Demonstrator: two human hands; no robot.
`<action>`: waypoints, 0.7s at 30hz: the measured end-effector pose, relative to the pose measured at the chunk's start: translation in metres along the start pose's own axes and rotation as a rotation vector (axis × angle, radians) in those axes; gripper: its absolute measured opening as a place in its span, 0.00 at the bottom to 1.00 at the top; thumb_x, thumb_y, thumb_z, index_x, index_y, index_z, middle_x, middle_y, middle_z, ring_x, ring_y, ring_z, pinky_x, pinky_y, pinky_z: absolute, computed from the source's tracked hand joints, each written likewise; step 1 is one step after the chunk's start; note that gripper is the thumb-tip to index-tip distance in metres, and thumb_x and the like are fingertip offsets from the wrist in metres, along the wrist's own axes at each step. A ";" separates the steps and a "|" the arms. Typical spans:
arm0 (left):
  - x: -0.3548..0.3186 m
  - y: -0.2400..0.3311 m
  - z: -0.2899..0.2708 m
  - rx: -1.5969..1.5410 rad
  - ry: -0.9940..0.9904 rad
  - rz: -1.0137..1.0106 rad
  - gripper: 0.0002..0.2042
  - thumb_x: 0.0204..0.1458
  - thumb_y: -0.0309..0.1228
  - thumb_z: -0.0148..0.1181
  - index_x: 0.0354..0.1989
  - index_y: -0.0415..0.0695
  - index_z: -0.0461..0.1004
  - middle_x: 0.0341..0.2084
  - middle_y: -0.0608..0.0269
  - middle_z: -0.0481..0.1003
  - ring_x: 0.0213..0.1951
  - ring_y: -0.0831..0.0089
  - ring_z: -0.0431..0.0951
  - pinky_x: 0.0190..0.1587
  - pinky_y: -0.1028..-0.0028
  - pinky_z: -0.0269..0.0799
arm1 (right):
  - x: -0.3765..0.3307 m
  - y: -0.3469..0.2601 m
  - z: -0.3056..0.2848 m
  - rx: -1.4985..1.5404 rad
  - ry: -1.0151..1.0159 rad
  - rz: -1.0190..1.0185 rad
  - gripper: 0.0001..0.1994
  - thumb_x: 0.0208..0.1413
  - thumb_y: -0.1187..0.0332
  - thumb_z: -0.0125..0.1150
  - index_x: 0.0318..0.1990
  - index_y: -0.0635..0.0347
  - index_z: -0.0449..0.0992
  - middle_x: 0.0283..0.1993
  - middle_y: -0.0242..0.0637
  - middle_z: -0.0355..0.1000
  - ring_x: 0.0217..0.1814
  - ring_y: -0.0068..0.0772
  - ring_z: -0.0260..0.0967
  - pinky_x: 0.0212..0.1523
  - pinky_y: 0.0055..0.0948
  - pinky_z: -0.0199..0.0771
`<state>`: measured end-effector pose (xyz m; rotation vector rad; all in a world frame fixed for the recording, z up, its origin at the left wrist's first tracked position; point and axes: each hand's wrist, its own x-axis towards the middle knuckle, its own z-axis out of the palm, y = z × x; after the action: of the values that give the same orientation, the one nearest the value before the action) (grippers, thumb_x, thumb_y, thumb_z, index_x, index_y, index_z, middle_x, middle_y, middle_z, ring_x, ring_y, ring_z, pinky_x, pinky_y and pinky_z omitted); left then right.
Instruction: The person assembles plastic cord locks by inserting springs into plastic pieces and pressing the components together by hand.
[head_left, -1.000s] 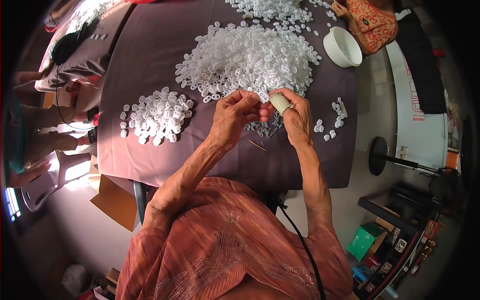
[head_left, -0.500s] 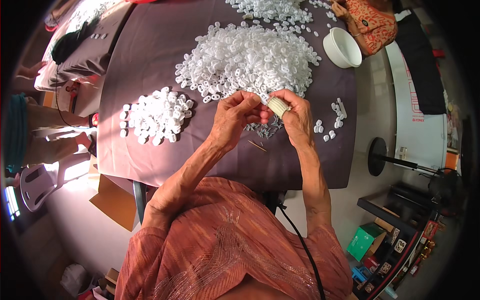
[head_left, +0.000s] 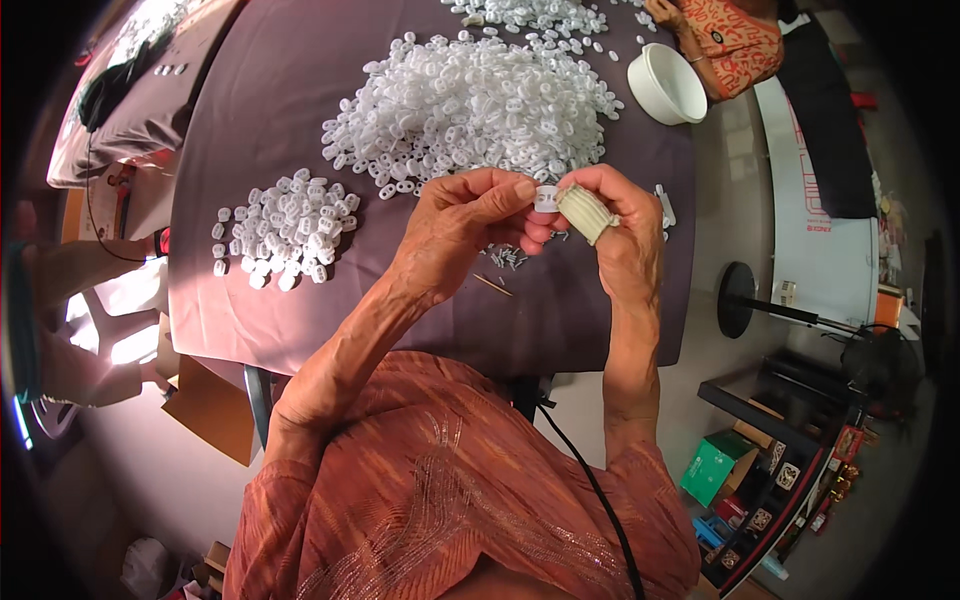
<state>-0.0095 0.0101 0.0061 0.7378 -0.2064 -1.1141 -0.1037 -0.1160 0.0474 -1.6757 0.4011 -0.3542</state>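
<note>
My left hand (head_left: 460,225) pinches a small white oval plastic piece (head_left: 546,198) with dark markings between thumb and fingertips. My right hand (head_left: 625,230) closes on the same piece from the other side. A cream ribbed cover (head_left: 588,213), like a knitted finger sleeve, wraps a digit of my right hand. Just beneath my hands lie several small grey metal pins (head_left: 507,257), partly hidden, and a thin wooden stick (head_left: 494,286). Beyond my fingers rises a large heap of similar white pieces (head_left: 480,105).
A smaller pile of white pieces (head_left: 295,228) lies at the left on the brown tablecloth (head_left: 400,335). At the far right stands a white round tub (head_left: 650,85), near another person's arm (head_left: 702,72). A few white pieces (head_left: 663,205) sit by the right edge.
The view has shifted, moving the table contents leftward in the picture. The white piece is now turned more visibly between my hands, and my right hand has moved slightly right.
</note>
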 end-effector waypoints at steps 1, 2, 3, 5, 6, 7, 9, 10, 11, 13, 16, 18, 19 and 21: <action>-0.001 0.002 0.003 -0.035 -0.033 0.013 0.10 0.50 0.31 0.54 0.33 0.35 0.72 0.26 0.54 0.75 0.26 0.73 0.75 0.31 0.76 0.73 | -0.002 -0.005 -0.001 -0.008 0.003 0.001 0.06 0.47 0.74 0.50 0.31 0.67 0.72 0.26 0.34 0.70 0.26 0.20 0.66 0.30 0.18 0.67; -0.002 0.004 0.006 -0.040 -0.038 0.012 0.10 0.50 0.31 0.54 0.33 0.35 0.72 0.26 0.54 0.75 0.26 0.73 0.75 0.31 0.76 0.73 | -0.003 -0.009 -0.001 -0.058 0.015 -0.044 0.05 0.48 0.74 0.52 0.31 0.67 0.71 0.25 0.34 0.71 0.27 0.19 0.67 0.30 0.18 0.67; -0.003 0.005 0.008 -0.052 -0.036 0.008 0.10 0.50 0.31 0.53 0.33 0.35 0.72 0.26 0.55 0.75 0.26 0.73 0.75 0.31 0.75 0.73 | -0.004 -0.012 -0.002 -0.108 0.028 -0.090 0.05 0.48 0.74 0.53 0.31 0.67 0.71 0.25 0.34 0.71 0.28 0.19 0.68 0.30 0.18 0.67; -0.004 0.007 0.013 -0.068 -0.034 0.006 0.10 0.51 0.31 0.53 0.33 0.35 0.72 0.25 0.56 0.75 0.26 0.73 0.75 0.31 0.75 0.73 | -0.007 -0.019 -0.001 -0.163 0.051 -0.115 0.05 0.47 0.73 0.55 0.31 0.66 0.71 0.25 0.34 0.72 0.27 0.20 0.69 0.30 0.18 0.67; -0.005 0.007 0.015 -0.080 -0.038 0.007 0.10 0.51 0.32 0.53 0.33 0.35 0.72 0.25 0.56 0.75 0.26 0.73 0.75 0.30 0.75 0.73 | -0.008 -0.021 -0.001 -0.211 0.075 -0.140 0.06 0.47 0.72 0.56 0.32 0.66 0.70 0.25 0.34 0.72 0.27 0.20 0.69 0.31 0.18 0.67; -0.005 0.008 0.018 -0.092 -0.045 0.008 0.10 0.51 0.32 0.53 0.33 0.36 0.73 0.25 0.57 0.75 0.25 0.73 0.75 0.30 0.75 0.72 | -0.010 -0.022 -0.001 -0.216 0.076 -0.139 0.06 0.47 0.72 0.56 0.32 0.66 0.70 0.25 0.34 0.72 0.27 0.20 0.69 0.31 0.18 0.67; -0.007 0.009 0.023 -0.101 -0.032 0.008 0.11 0.51 0.32 0.53 0.32 0.36 0.73 0.25 0.58 0.75 0.25 0.73 0.75 0.29 0.76 0.72 | -0.013 -0.023 -0.001 -0.285 0.140 -0.306 0.09 0.46 0.71 0.58 0.34 0.65 0.70 0.25 0.35 0.72 0.27 0.21 0.69 0.33 0.20 0.67; -0.007 0.009 0.024 -0.103 -0.026 0.022 0.11 0.51 0.33 0.54 0.32 0.36 0.73 0.25 0.58 0.75 0.25 0.74 0.75 0.29 0.76 0.72 | -0.013 -0.023 -0.005 -0.337 0.101 -0.370 0.12 0.42 0.71 0.61 0.37 0.64 0.71 0.26 0.35 0.72 0.28 0.23 0.69 0.35 0.23 0.68; -0.008 0.009 0.025 -0.105 -0.020 0.036 0.11 0.50 0.33 0.54 0.32 0.36 0.73 0.24 0.59 0.74 0.25 0.75 0.75 0.29 0.76 0.72 | -0.014 -0.024 -0.004 -0.339 0.100 -0.368 0.12 0.42 0.71 0.61 0.37 0.64 0.71 0.26 0.35 0.72 0.28 0.23 0.69 0.35 0.23 0.68; -0.009 0.008 0.028 -0.093 -0.001 0.043 0.11 0.50 0.33 0.54 0.32 0.36 0.73 0.24 0.59 0.74 0.25 0.75 0.74 0.29 0.77 0.72 | -0.015 -0.027 -0.001 -0.409 0.120 -0.471 0.15 0.38 0.74 0.63 0.39 0.63 0.72 0.28 0.37 0.72 0.29 0.25 0.70 0.36 0.25 0.68; -0.008 0.006 0.030 -0.076 0.027 0.056 0.10 0.50 0.33 0.54 0.31 0.36 0.73 0.24 0.61 0.74 0.26 0.77 0.74 0.29 0.77 0.72 | -0.013 -0.025 -0.001 -0.498 0.125 -0.559 0.17 0.34 0.76 0.64 0.37 0.62 0.73 0.28 0.37 0.71 0.28 0.30 0.69 0.35 0.27 0.69; -0.009 0.005 0.029 -0.074 0.042 0.066 0.10 0.50 0.33 0.54 0.31 0.36 0.73 0.24 0.62 0.74 0.26 0.77 0.74 0.29 0.77 0.72 | -0.012 -0.025 0.000 -0.490 0.139 -0.529 0.16 0.34 0.77 0.65 0.36 0.62 0.73 0.28 0.36 0.71 0.28 0.31 0.69 0.35 0.27 0.69; -0.009 0.006 0.029 -0.072 0.049 0.058 0.10 0.50 0.33 0.54 0.31 0.37 0.73 0.24 0.62 0.74 0.26 0.77 0.74 0.29 0.77 0.72 | -0.012 -0.024 -0.002 -0.544 0.115 -0.561 0.15 0.35 0.77 0.63 0.36 0.67 0.73 0.31 0.40 0.71 0.31 0.32 0.69 0.36 0.27 0.69; -0.011 0.007 0.030 -0.073 0.058 0.050 0.10 0.50 0.33 0.54 0.32 0.37 0.73 0.24 0.62 0.74 0.26 0.77 0.74 0.29 0.77 0.72 | -0.011 -0.022 -0.003 -0.597 0.088 -0.592 0.14 0.37 0.77 0.61 0.36 0.71 0.72 0.35 0.44 0.71 0.35 0.34 0.69 0.36 0.27 0.70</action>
<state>-0.0240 0.0080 0.0355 0.6950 -0.1341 -1.0459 -0.1138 -0.1105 0.0696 -2.3642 0.0567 -0.8025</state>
